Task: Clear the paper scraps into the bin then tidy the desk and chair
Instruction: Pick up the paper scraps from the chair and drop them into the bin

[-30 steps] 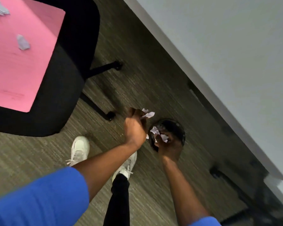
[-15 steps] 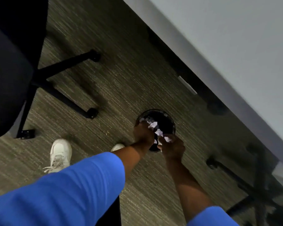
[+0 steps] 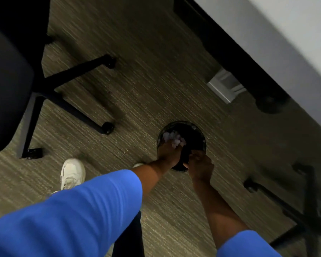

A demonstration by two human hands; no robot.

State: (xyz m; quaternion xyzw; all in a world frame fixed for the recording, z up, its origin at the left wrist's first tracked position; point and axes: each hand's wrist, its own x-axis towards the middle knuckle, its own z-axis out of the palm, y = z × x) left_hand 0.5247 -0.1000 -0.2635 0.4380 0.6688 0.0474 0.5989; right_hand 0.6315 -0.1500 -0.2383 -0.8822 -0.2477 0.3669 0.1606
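A small round black bin [image 3: 195, 132] stands on the carpet under the desk edge. My left hand [image 3: 168, 153] reaches over its near rim, and pale crumpled paper scraps [image 3: 172, 139] show blurred at its fingertips, inside the bin's mouth. My right hand [image 3: 200, 165] is just right of it at the bin's near rim, seen from the back with its fingers curled down. No paper shows in it, and its palm is hidden. The black office chair [image 3: 9, 80] fills the left side.
The chair's wheeled legs [image 3: 82, 70] spread over the carpet left of the bin. A white desk [image 3: 285, 34] runs along the upper right with a light box [image 3: 223, 86] beneath it. A second chair base [image 3: 296, 212] lies at lower right. My white shoe [image 3: 72, 172] stands close by.
My view swung right, losing the pink sheet on the chair. Both hands moved from just above the bin down to its mouth, and the scraps at my right fingertips are gone from sight.
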